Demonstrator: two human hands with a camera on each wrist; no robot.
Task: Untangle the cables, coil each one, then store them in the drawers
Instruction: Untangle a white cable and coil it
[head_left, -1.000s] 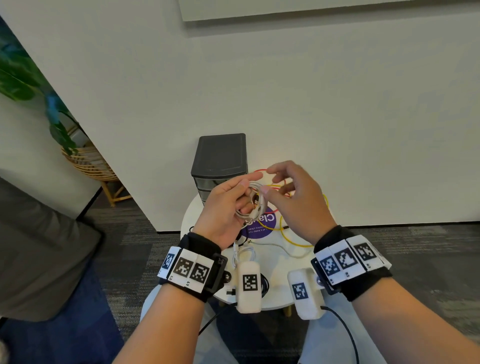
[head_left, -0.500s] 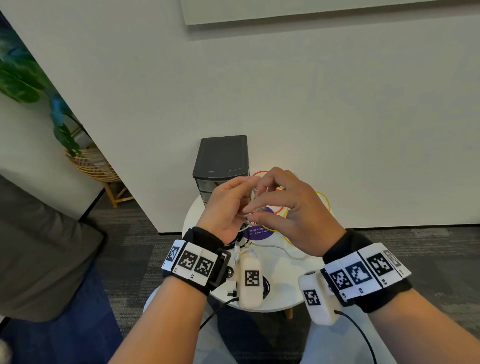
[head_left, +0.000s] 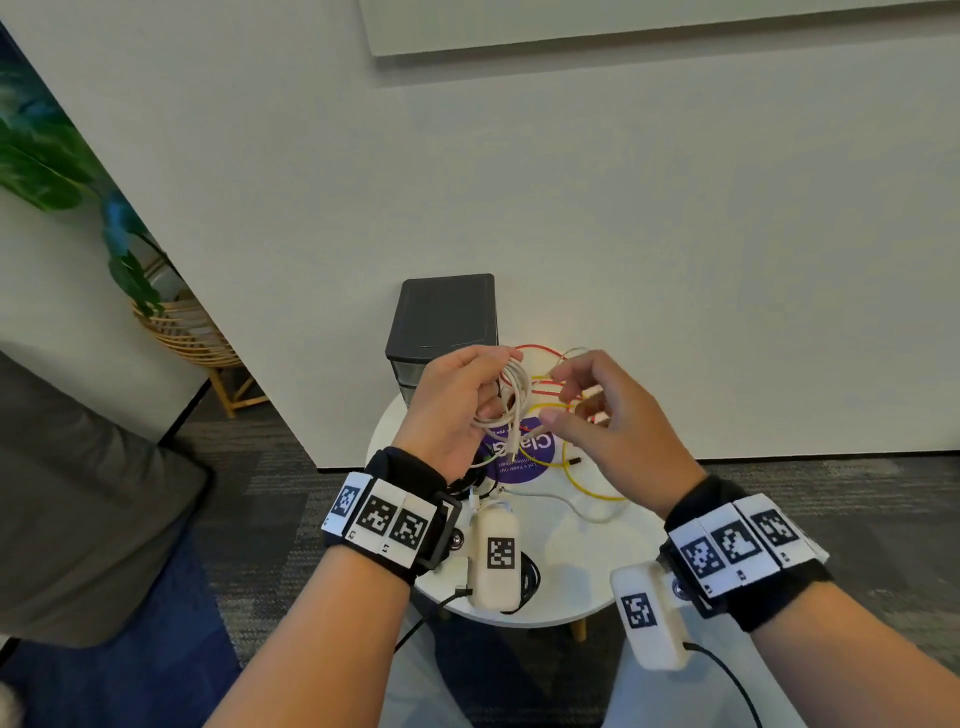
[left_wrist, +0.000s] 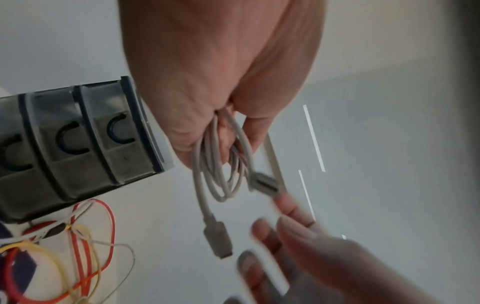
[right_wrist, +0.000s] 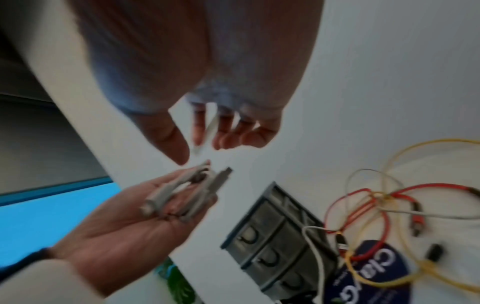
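Left hand (head_left: 451, 402) gripping one coiled white cable (head_left: 511, 397); right hand (head_left: 610, 415) hanging open just beside it.

The coil is dangling in several pale loops from the left fingers, two plug ends (left_wrist: 217, 239) hanging free. Beyond both hands, one dark drawer unit (head_left: 445, 317) is showing three shut drawers, and red (head_left: 540, 349), yellow (head_left: 587, 480) and thin white (head_left: 566, 506) cables are lying tangled on the round table (head_left: 566, 587) under the right hand's spread fingers.
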